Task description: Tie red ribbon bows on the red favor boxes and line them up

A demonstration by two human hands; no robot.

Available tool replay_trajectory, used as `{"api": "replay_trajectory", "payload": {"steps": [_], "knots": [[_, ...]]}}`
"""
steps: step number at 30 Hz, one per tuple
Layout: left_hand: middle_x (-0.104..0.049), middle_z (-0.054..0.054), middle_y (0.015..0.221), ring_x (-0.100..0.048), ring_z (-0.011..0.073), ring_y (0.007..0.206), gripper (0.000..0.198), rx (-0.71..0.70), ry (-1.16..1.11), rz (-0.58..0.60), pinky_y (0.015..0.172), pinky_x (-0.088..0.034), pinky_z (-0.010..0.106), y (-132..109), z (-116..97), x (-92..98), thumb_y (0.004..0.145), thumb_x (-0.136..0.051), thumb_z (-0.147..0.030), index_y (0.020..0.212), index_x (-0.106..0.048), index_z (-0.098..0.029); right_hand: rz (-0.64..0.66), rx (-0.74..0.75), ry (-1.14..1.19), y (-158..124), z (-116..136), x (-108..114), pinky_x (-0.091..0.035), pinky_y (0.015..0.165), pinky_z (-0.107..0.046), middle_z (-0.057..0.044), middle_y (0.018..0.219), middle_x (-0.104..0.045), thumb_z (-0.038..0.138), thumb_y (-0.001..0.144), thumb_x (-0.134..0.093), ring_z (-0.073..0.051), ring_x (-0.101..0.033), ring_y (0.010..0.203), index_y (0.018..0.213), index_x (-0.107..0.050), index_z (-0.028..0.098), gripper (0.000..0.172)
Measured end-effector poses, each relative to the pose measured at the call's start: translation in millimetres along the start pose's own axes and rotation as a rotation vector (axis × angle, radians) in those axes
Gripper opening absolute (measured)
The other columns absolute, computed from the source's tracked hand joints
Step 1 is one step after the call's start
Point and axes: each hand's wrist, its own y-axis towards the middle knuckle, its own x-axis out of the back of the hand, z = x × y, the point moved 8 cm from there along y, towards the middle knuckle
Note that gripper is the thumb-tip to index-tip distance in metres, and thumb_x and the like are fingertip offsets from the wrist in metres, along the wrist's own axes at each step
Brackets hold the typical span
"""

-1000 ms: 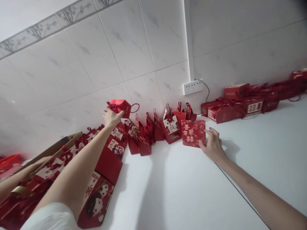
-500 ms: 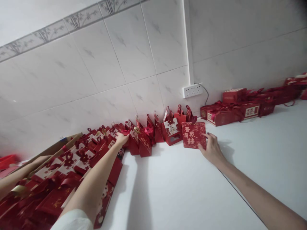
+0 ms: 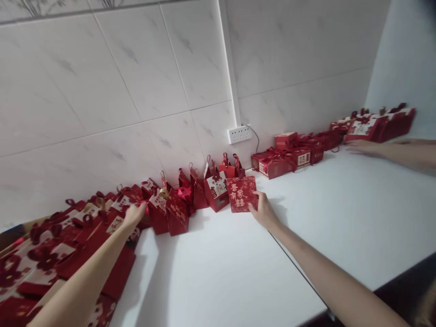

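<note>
A long row of small red gift bags (image 3: 177, 206) with ribbon handles leans against the tiled wall on a white countertop (image 3: 238, 268). My left hand (image 3: 134, 214) reaches into the row and rests closed on a red bag near its middle. My right hand (image 3: 263, 210) grips the right edge of a flat red packet with gold characters (image 3: 242, 194), which stands upright at the row's right end.
Red gift boxes with bows (image 3: 282, 159) sit past a wall socket (image 3: 240, 134) in the corner. More red boxes (image 3: 374, 125) line the far right wall, where another person's hand (image 3: 363, 146) reaches. Stacked red bags (image 3: 41, 259) fill the lower left.
My left hand brought a lifted red bag down into the row and stays on it. My view swung right, revealing another person's arm at far right. My right hand stays on the packet.
</note>
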Motion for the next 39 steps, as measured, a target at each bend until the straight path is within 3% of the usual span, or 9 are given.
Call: {"api": "replay_trajectory", "payload": {"steps": [5, 8, 10, 15, 20, 29, 32, 36, 39], "knots": [[-0.04, 0.014, 0.141, -0.031, 0.0279, 0.135, 0.044, -0.336, 0.024, -0.091, 0.11, -0.027, 0.043, -47, -50, -4.8, 0.081, -0.049, -0.034, 0.119, -0.053, -0.013, 0.051, -0.147, 0.063, 3, -12, 4, -0.05, 0.06, -0.034, -0.005, 0.074, -0.061, 0.037, 0.08, -0.046, -0.022, -0.061, 0.065, 0.097, -0.043, 0.02, 0.024], [-0.046, 0.009, 0.139, -0.033, 0.0284, 0.135, 0.036, -0.868, 0.26, 0.213, 0.11, -0.024, 0.046, -119, -75, -58.9, 0.076, -0.053, -0.024, 0.111, -0.062, -0.023, 0.097, -0.19, 0.087, 3, -12, 5, -0.047, 0.059, -0.032, -0.003, 0.066, -0.06, 0.042, 0.079, -0.045, -0.021, -0.058, 0.061, 0.076, -0.043, 0.023, 0.02], [-0.048, 0.008, 0.138, -0.036, 0.0266, 0.133, 0.038, -0.96, 0.402, 0.394, 0.109, -0.026, 0.046, -149, -64, -90.8, 0.077, -0.049, -0.016, 0.111, -0.064, -0.025, 0.116, -0.202, 0.098, 3, -9, 6, -0.046, 0.061, -0.033, -0.004, 0.066, -0.06, 0.044, 0.078, -0.043, -0.021, -0.057, 0.061, 0.07, -0.041, 0.023, 0.022], [-0.051, 0.013, 0.135, -0.037, 0.0315, 0.132, 0.043, -0.816, 0.489, 0.37, 0.101, -0.03, 0.057, -140, -35, -101.9, 0.078, -0.04, -0.007, 0.11, -0.065, -0.022, 0.142, -0.215, 0.114, 2, -3, 9, -0.043, 0.06, -0.033, -0.004, 0.064, -0.058, 0.046, 0.075, -0.042, -0.021, -0.055, 0.059, 0.068, -0.039, 0.024, 0.023], [-0.054, 0.009, 0.131, -0.042, 0.0287, 0.127, 0.042, -0.803, 0.5, 0.355, 0.099, -0.036, 0.048, -127, -28, -90.2, 0.073, -0.047, -0.005, 0.103, -0.067, -0.025, 0.143, -0.21, 0.136, 2, 0, 10, -0.042, 0.057, -0.032, -0.003, 0.061, -0.056, 0.047, 0.074, -0.043, -0.02, -0.053, 0.057, 0.067, -0.038, 0.024, 0.025], [-0.064, 0.012, 0.102, -0.055, 0.0289, 0.106, 0.025, -0.783, 0.44, 0.276, 0.091, -0.042, 0.041, -140, -6, -71.3, 0.072, -0.052, -0.009, 0.088, -0.067, -0.021, 0.151, -0.198, 0.144, 1, 4, 11, -0.041, 0.057, -0.031, -0.003, 0.062, -0.056, 0.046, 0.073, -0.044, -0.02, -0.053, 0.058, 0.065, -0.038, 0.024, 0.024], [-0.06, 0.013, 0.109, -0.054, 0.0284, 0.107, 0.029, -0.757, 0.399, 0.211, 0.091, -0.042, 0.041, -144, -2, -58.3, 0.074, -0.05, -0.012, 0.1, -0.062, -0.019, 0.164, -0.187, 0.15, 1, 8, 10, -0.041, 0.055, -0.03, -0.001, 0.057, -0.054, 0.046, 0.073, -0.045, -0.018, -0.05, 0.053, 0.064, -0.038, 0.024, 0.025], [-0.033, 0.023, 0.138, -0.028, 0.0334, 0.134, 0.053, -0.442, 0.157, -0.068, 0.105, -0.029, 0.052, -117, 6, -21.5, 0.08, -0.052, -0.027, 0.127, -0.038, -0.01, 0.176, -0.184, 0.153, 0, 11, 9, -0.04, 0.054, -0.03, 0.0, 0.054, -0.052, 0.048, 0.072, -0.047, -0.018, -0.048, 0.05, 0.063, -0.039, 0.024, 0.026], [-0.043, 0.022, 0.129, -0.04, 0.0331, 0.125, 0.058, -0.161, -0.057, -0.148, 0.099, -0.038, 0.05, -91, 19, -10.6, 0.076, -0.058, -0.036, 0.123, -0.038, -0.01, 0.182, -0.19, 0.146, 0, 11, 9, -0.04, 0.054, -0.03, -0.001, 0.054, -0.052, 0.051, 0.072, -0.046, -0.018, -0.049, 0.05, 0.063, -0.039, 0.024, 0.029]]}}
